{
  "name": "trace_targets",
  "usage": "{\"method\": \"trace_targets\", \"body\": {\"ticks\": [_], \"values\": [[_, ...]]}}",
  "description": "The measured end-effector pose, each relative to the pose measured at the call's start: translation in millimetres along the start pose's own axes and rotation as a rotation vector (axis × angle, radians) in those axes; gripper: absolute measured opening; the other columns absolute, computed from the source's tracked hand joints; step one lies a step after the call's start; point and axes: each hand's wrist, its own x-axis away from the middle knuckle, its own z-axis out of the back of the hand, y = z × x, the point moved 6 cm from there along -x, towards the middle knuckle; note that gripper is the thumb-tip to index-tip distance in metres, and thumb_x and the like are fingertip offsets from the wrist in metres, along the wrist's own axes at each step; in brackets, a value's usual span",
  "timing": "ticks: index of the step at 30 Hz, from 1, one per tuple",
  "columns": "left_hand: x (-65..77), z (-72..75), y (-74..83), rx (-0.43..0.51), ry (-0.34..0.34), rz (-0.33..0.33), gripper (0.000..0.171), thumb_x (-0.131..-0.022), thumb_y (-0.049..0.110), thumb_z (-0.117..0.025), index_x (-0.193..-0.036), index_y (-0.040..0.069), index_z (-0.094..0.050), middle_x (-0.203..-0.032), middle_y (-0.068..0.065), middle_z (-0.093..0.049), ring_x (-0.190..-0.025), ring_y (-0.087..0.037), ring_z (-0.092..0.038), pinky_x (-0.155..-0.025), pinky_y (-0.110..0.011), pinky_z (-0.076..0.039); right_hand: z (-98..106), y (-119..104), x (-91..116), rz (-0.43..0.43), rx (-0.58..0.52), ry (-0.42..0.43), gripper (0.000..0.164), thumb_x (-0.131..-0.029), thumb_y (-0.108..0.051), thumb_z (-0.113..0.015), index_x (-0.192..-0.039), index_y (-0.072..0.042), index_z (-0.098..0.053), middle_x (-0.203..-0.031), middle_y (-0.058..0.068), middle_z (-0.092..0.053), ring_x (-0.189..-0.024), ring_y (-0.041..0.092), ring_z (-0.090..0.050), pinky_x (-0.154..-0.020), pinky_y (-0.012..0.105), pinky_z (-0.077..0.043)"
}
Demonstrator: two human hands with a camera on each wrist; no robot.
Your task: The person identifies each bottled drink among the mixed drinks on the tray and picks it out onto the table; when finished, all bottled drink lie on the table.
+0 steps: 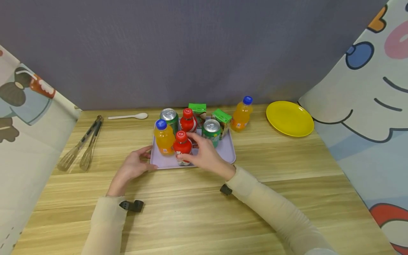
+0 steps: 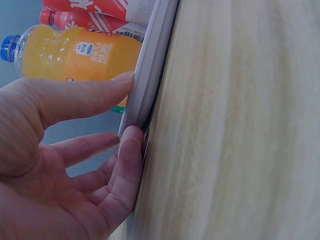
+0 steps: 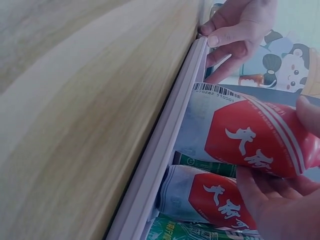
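A pale purple tray (image 1: 227, 150) lies on the table with drinks on it. At its front left corner my left hand (image 1: 132, 165) holds the rim, the thumb on the front side and the fingers round the left side. My right hand (image 1: 208, 154) grips a red and white bottle (image 1: 182, 144), which stands upright near the tray's front edge. Close to its left is an orange juice bottle (image 1: 164, 139) with a blue cap. Behind stand another red bottle (image 1: 188, 122), two green cans (image 1: 211, 131) and two green-topped drink cartons (image 1: 222, 119).
Right of the tray stands a second orange juice bottle (image 1: 242, 115), and beyond it a yellow plate (image 1: 290, 118). Metal tongs (image 1: 83, 145) and a white spoon (image 1: 127, 116) lie to the left. A grey partition (image 1: 191, 53) rises behind the table.
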Motion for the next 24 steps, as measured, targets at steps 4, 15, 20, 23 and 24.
{"method": "trace_targets", "body": {"ticks": [4,15,20,23,24], "values": [[0.3,0.2,-0.5,-0.007,0.000,0.004,0.086,-0.074,0.011,-0.080,-0.147,0.004,-0.036,-0.121,-0.021,-0.054,-0.101,-0.032,-0.054,-0.080,-0.037,-0.047,-0.3,-1.5,0.9,0.004,0.002,-0.006,0.069,-0.075,-0.025,-0.083,-0.132,-0.005,-0.050,-0.125,0.004,-0.058,-0.102,0.011,-0.058,-0.084,0.026,-0.048],[1.2,-0.3,-1.5,0.010,-0.006,0.015,0.085,-0.074,0.010,-0.080,-0.146,0.004,-0.036,-0.121,-0.021,-0.053,-0.100,-0.031,-0.055,-0.077,-0.034,-0.048,2.3,-0.5,4.6,-0.010,-0.024,-0.002,0.066,-0.077,-0.023,-0.082,-0.132,-0.004,-0.051,-0.124,0.004,-0.059,-0.102,0.012,-0.058,-0.084,0.024,-0.048],[0.9,-0.6,-0.2,-0.006,-0.006,0.008,0.085,-0.074,0.012,-0.080,-0.147,0.004,-0.035,-0.121,-0.021,-0.054,-0.102,-0.032,-0.054,-0.078,-0.034,-0.048,5.0,-2.9,4.7,-0.007,-0.018,-0.005,0.066,-0.077,-0.024,-0.081,-0.132,-0.003,-0.050,-0.124,0.004,-0.059,-0.103,0.013,-0.059,-0.084,0.023,-0.048],[0.6,-0.8,0.1,-0.005,-0.006,0.005,0.085,-0.075,0.012,-0.080,-0.146,0.004,-0.036,-0.121,-0.021,-0.054,-0.102,-0.032,-0.055,-0.078,-0.034,-0.049,7.4,-5.4,5.4,-0.001,-0.027,0.000,0.066,-0.077,-0.023,-0.082,-0.132,-0.004,-0.051,-0.124,0.003,-0.059,-0.103,0.012,-0.059,-0.085,0.023,-0.047],[0.6,-0.7,0.4,-0.005,-0.007,0.000,0.085,-0.075,0.012,-0.080,-0.146,0.003,-0.035,-0.121,-0.022,-0.054,-0.101,-0.032,-0.055,-0.077,-0.034,-0.049,8.3,-6.4,5.7,0.004,-0.028,0.003,0.066,-0.077,-0.023,-0.082,-0.132,-0.003,-0.051,-0.124,0.004,-0.059,-0.104,0.012,-0.059,-0.085,0.023,-0.048]]}}
